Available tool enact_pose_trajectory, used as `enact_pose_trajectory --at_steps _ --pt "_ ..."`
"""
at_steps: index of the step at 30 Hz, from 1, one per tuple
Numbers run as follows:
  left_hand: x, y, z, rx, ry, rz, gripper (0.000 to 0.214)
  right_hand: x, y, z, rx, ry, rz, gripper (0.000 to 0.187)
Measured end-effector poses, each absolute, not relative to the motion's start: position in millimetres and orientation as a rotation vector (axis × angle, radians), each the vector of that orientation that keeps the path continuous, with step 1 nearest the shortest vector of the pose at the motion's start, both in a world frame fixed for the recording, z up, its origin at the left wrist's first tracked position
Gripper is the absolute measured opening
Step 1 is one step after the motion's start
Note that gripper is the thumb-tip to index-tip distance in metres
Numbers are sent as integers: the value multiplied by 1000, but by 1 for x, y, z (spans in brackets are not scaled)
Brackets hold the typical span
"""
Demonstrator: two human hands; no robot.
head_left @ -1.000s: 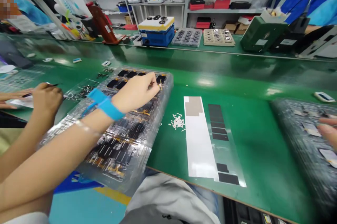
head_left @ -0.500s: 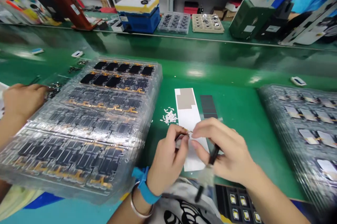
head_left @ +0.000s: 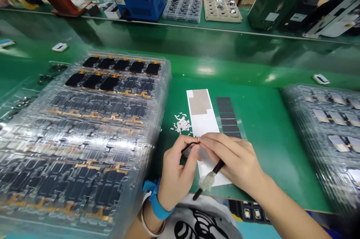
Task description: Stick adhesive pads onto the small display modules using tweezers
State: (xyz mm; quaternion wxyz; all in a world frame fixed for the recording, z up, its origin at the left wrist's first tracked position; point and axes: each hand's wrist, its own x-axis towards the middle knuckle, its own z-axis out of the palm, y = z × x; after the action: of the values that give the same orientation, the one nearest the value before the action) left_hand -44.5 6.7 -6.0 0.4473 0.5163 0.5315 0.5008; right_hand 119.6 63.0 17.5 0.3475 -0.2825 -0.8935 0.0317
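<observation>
My left hand [head_left: 180, 168] pinches a small dark display piece [head_left: 189, 147] by its edge, with a bit of orange at its top; most of it is hidden by the fingers. At that orange end, the fingertips of my right hand [head_left: 239, 158] press close together. A thin black tool [head_left: 218, 166], wrapped with clear tape near its end, is held in my right hand and points down toward my body. Beneath both hands lies a white sheet [head_left: 205, 121] with a beige patch. Small white pieces [head_left: 182, 123] are heaped left of it, and dark strips [head_left: 227, 115] on clear film lie to its right.
A tall stack of clear trays [head_left: 165, 81] with display modules stands on the left. More stacked trays [head_left: 298, 126] are on the right. Along the back, a raised shelf carries a blue box [head_left: 137, 5] and a green box [head_left: 271, 5]. A black tray [head_left: 250, 209] sits below the table edge.
My right hand has closed in on the display piece, its fingers now together at the orange end. The black tool has swung further left. The co-worker's hand at the left is out of view.
</observation>
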Motion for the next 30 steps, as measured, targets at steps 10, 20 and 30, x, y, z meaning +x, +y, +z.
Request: enact_pose_trajectory --at_steps 10,20,30 --pt "-48 11 1 1485 1424 1121 11 114 62 18 -792 -2486 -161 19" --pt "-44 11 -5 1542 1393 1036 8 117 100 23 -1019 -2101 1085 5" --pt "-43 11 -4 1618 1333 968 8 76 139 1 -1182 -2054 1251 14"
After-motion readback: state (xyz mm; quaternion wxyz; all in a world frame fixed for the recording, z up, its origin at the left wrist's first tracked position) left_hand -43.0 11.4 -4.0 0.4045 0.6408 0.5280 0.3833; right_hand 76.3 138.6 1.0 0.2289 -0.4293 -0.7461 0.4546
